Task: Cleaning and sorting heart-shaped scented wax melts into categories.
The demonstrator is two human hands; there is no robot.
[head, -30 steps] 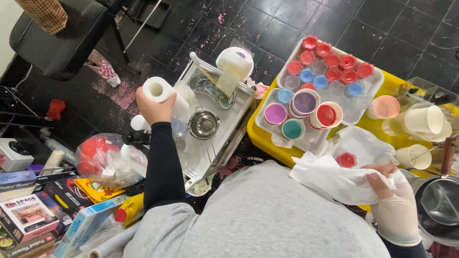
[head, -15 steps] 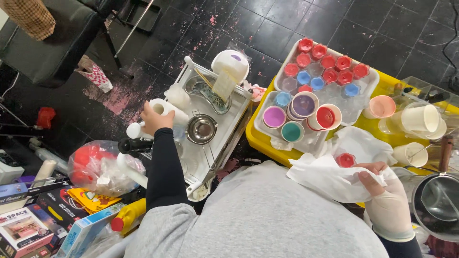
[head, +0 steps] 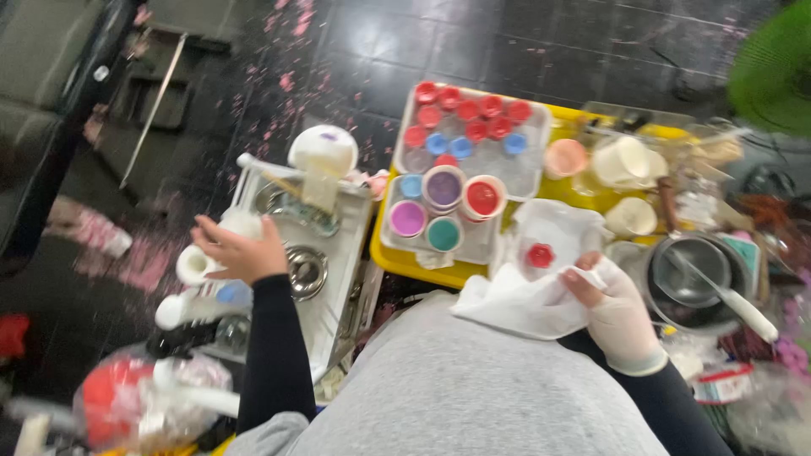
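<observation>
I found the left hand (head: 241, 252) closed over a white roll (head: 241, 226) above the metal rack (head: 334, 279). The gloved right hand (head: 621, 317) pinched a white cloth (head: 524, 304) at the yellow tray (head: 397, 257). One red lid (head: 539, 254) lay on the cloth; the filled paint cups (head: 443, 187) nearby stood uncapped.

White cloth (head: 524, 304), yellow tray (head: 397, 262), red caps (head: 469, 110), black tiled floor (head: 473, 42).
</observation>
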